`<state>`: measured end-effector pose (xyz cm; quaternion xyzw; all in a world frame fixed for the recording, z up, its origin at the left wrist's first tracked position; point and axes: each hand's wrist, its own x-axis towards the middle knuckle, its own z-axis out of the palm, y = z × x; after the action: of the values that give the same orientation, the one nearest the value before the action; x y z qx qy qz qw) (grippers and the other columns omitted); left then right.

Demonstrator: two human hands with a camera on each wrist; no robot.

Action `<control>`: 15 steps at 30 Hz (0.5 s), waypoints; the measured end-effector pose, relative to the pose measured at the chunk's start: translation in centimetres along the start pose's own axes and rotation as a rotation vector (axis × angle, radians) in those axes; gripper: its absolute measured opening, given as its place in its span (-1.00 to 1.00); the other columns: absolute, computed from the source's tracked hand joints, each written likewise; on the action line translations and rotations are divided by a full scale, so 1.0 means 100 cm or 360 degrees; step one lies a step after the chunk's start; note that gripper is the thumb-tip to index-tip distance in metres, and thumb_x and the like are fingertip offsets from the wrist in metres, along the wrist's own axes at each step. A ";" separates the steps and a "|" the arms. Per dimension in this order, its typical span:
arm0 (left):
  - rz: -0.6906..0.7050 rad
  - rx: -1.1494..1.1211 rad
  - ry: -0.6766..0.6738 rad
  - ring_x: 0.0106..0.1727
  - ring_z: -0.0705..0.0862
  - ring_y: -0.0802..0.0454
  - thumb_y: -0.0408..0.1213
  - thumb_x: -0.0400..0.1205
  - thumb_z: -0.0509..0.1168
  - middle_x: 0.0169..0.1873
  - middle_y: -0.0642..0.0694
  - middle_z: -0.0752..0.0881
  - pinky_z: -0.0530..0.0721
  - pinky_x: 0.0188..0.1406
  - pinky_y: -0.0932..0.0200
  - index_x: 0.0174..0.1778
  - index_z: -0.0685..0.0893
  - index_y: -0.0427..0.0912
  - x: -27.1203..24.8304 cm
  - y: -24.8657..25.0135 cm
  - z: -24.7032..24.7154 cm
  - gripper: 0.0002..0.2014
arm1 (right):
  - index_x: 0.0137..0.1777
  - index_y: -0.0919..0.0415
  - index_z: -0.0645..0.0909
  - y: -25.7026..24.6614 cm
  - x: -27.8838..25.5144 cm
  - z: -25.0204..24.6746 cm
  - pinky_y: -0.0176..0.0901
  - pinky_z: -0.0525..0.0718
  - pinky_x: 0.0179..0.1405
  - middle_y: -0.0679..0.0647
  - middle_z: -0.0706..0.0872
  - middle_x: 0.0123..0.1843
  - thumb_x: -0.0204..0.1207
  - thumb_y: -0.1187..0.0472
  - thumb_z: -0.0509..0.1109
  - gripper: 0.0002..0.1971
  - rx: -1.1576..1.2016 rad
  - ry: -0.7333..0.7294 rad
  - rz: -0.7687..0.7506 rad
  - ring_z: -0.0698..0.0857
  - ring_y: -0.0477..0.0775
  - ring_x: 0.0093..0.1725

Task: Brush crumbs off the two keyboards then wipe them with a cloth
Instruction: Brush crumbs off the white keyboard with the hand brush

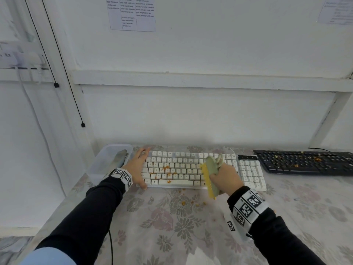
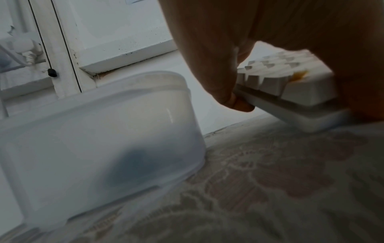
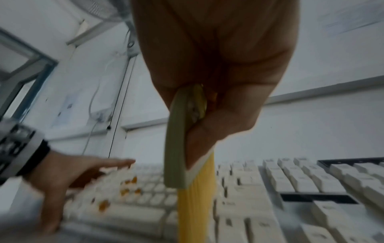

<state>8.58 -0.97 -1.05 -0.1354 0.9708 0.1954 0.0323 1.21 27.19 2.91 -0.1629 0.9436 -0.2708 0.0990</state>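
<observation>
The left hand (image 1: 138,167) lies spread over the left end of the white keyboard (image 1: 193,169), fingers straight and fanned toward the wall, thumb hooked down at the near left corner; in the left wrist view the thumb and a fingertip bracket the keyboard's edge. The right hand (image 1: 225,175) hovers over the keyboard's right-centre, fingers curled tight round the grey-green handle of a brush (image 1: 209,177) whose yellow bristles point left and down toward the keys. Orange crumbs (image 1: 166,169) sit on the middle rows of the white keyboard, and more lie on the floral tablecloth (image 1: 181,222) just in front of it. The black keyboard (image 1: 305,162), also speckled with crumbs, lies well to the right. A translucent plastic tub (image 1: 107,161) stands just left of the left hand, with something grey inside. Both wrists wear bands printed with black-and-white square codes. Key legends are too blurred to read, as are the printed sheets (image 1: 131,14) on the wall
</observation>
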 end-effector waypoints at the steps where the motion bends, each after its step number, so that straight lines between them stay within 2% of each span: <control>1: 0.0000 -0.0001 0.0001 0.66 -0.11 -0.09 -0.29 0.11 0.68 0.63 -0.08 -0.30 0.07 0.61 -0.04 0.62 -0.36 -0.04 0.000 0.000 0.000 0.45 | -0.26 0.26 0.40 -0.003 0.002 -0.003 -0.49 0.46 -0.73 0.01 0.48 -0.41 0.58 0.28 0.24 -0.82 0.0015 0.0051 -0.0008 0.50 -0.11 -0.49; 2: -0.0001 -0.0001 -0.0001 0.66 -0.11 -0.09 -0.29 0.11 0.68 0.63 -0.08 -0.30 0.08 0.61 -0.03 0.62 -0.36 -0.04 0.000 0.000 0.000 0.45 | -0.25 0.28 0.42 -0.006 0.005 -0.005 -0.47 0.45 -0.71 0.01 0.48 -0.43 0.58 0.27 0.23 -0.82 0.0039 0.0110 -0.0022 0.49 -0.10 -0.50; 5: 0.0000 -0.0001 0.0004 0.66 -0.11 -0.09 -0.30 0.12 0.68 0.63 -0.07 -0.30 0.08 0.61 -0.03 0.62 -0.35 -0.04 0.001 0.000 0.000 0.44 | -0.43 0.21 0.34 -0.017 0.011 -0.002 -0.45 0.38 -0.77 0.02 0.45 -0.48 0.60 0.25 0.21 -0.67 0.0097 0.0208 -0.0054 0.44 -0.09 -0.55; 8: 0.0001 0.0011 0.0009 0.66 -0.10 -0.09 -0.28 0.11 0.68 0.63 -0.07 -0.29 0.07 0.60 -0.02 0.62 -0.34 -0.05 0.002 -0.001 0.001 0.44 | -0.44 0.18 0.31 -0.016 0.011 0.009 -0.42 0.42 -0.72 0.01 0.45 -0.49 0.60 0.27 0.21 -0.65 0.0053 0.0075 -0.0010 0.46 -0.09 -0.54; 10: 0.0004 0.0015 0.0006 0.66 -0.10 -0.09 -0.27 0.11 0.68 0.63 -0.07 -0.29 0.07 0.60 -0.01 0.62 -0.35 -0.06 0.003 -0.003 0.001 0.45 | -0.42 0.17 0.32 -0.009 0.005 0.015 -0.50 0.48 -0.74 0.01 0.48 -0.46 0.61 0.26 0.21 -0.67 0.0057 -0.0035 0.0038 0.58 -0.08 -0.50; 12: 0.0006 0.0012 -0.0008 0.66 -0.10 -0.08 -0.27 0.10 0.68 0.62 -0.06 -0.29 0.08 0.60 -0.02 0.62 -0.35 -0.02 0.003 -0.004 0.001 0.45 | -0.40 0.18 0.32 -0.002 -0.004 0.017 -0.49 0.53 -0.70 0.03 0.52 -0.43 0.61 0.27 0.21 -0.68 0.0039 -0.0136 0.0058 0.68 -0.15 -0.49; 15: 0.0008 0.0001 0.0003 0.66 -0.10 -0.08 -0.28 0.09 0.69 0.62 -0.06 -0.29 0.11 0.60 -0.03 0.61 -0.36 0.03 0.004 -0.004 0.002 0.46 | -0.32 0.21 0.36 0.002 -0.011 0.008 -0.42 0.58 -0.70 0.06 0.54 -0.36 0.59 0.30 0.22 -0.77 0.0149 -0.0195 0.0103 0.66 0.00 -0.41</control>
<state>8.35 -1.36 -1.42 -0.1333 0.9712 0.1951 0.0309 2.42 27.39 2.26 -0.1439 0.9268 -0.3008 0.1727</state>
